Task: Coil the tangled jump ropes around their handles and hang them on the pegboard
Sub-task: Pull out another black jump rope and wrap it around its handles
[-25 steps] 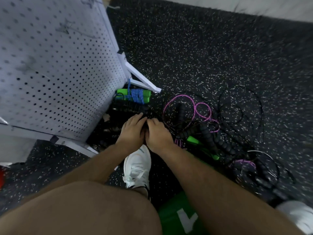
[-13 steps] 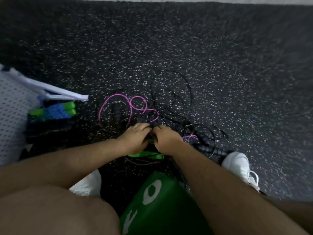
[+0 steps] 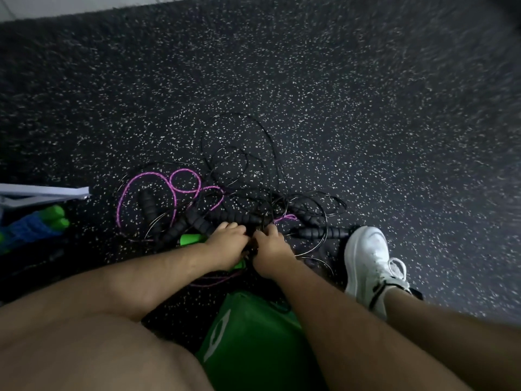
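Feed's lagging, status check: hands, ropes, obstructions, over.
Left hand and right hand both gripping into the tangled jump ropes. Pile loose on floor. Pink rope looped through; white shoe beside it.

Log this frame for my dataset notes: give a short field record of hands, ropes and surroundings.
left hand: fingers curled into the tangle
right hand: fingers curled into the tangle, beside the left
tangle: mostly black, with a purple rope and a green handle, on the floor
coiled rope: blue on green handles, far left by the white frame
shoe: white, right of tangle
pegboard: out of view
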Demonstrator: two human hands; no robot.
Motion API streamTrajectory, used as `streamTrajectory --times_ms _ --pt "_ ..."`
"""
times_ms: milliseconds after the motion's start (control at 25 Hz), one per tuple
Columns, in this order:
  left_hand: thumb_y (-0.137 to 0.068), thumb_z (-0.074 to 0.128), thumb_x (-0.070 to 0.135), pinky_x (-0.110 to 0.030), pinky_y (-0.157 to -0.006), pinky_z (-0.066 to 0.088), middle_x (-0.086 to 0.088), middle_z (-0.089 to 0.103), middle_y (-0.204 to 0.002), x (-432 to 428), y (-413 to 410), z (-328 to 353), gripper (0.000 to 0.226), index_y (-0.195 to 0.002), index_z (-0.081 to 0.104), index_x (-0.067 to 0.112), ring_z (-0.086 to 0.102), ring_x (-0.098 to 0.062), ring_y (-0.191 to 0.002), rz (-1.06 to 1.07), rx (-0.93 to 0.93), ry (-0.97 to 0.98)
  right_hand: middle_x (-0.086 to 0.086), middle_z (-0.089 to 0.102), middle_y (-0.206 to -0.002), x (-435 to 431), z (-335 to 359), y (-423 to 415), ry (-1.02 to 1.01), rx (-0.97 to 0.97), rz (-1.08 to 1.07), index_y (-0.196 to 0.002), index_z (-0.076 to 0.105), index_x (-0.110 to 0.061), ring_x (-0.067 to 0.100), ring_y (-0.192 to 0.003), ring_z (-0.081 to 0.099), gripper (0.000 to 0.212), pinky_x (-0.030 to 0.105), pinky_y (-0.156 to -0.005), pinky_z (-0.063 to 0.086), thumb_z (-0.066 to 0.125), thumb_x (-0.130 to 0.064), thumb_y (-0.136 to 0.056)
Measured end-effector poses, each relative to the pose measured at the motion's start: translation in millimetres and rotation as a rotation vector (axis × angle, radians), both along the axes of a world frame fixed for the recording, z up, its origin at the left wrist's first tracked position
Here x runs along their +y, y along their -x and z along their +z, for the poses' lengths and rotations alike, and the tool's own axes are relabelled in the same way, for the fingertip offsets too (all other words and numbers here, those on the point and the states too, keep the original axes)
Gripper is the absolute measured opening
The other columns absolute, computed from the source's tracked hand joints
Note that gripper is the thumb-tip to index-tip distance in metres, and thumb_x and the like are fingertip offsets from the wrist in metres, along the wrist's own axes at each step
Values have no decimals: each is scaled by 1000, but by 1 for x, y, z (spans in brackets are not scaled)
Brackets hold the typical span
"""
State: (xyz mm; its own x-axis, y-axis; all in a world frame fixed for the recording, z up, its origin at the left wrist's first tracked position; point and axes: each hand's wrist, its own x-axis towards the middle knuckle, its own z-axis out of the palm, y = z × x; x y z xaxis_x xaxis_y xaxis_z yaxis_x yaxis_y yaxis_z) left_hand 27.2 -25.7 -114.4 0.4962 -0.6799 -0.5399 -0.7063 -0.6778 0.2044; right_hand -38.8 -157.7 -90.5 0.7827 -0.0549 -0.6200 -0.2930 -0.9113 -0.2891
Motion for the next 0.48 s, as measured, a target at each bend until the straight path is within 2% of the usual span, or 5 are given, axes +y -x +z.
streamTrajectory --times_ms 80,160,240,320,480 --pt "-96 50 26 -40 -99 40 -5 55 -120 -3 2 9 28 -120 62 19 55 -30 -114 110 97 69 10 39 -138 -3 2 6 -131 -55 -96 -119 48 -14 36 -116 54 35 47 -96 49 57 -13 -86" --pt "-94 49 21 -41 -92 48 -7 61 -117 -1 2 25 23 -114 61 19 60 -31 -107 230 208 156 10 48 -126 -6 13 7 -195 -135 -108 -118 44 -14 35 -110 57 37 46 -91 49 56 -6 -84" --pt "-98 49 19 -40 -82 51 -6 67 -109 1 -5 52 11 -95 57 26 62 -25 -94 286 269 192 9 53 -121 -14 33 2 -203 -219 -91 -122 45 -16 33 -107 58 37 45 -89 50 58 -10 -87" --pt "-102 49 23 -43 -74 51 -2 69 -94 1 -21 92 19 -84 51 30 61 -21 -80 325 274 192 8 57 -120 -24 58 -10 -185 -286 -46 -124 55 -14 31 -107 58 31 44 -90 50 57 -17 -94" --pt "-105 48 28 -41 -64 51 5 72 -82 -1 -52 205 15 -92 58 28 58 -15 -68 349 209 242 9 65 -110 -38 155 -46 -199 -440 41 -112 67 -13 29 -99 62 21 39 -86 51 55 -27 -100"
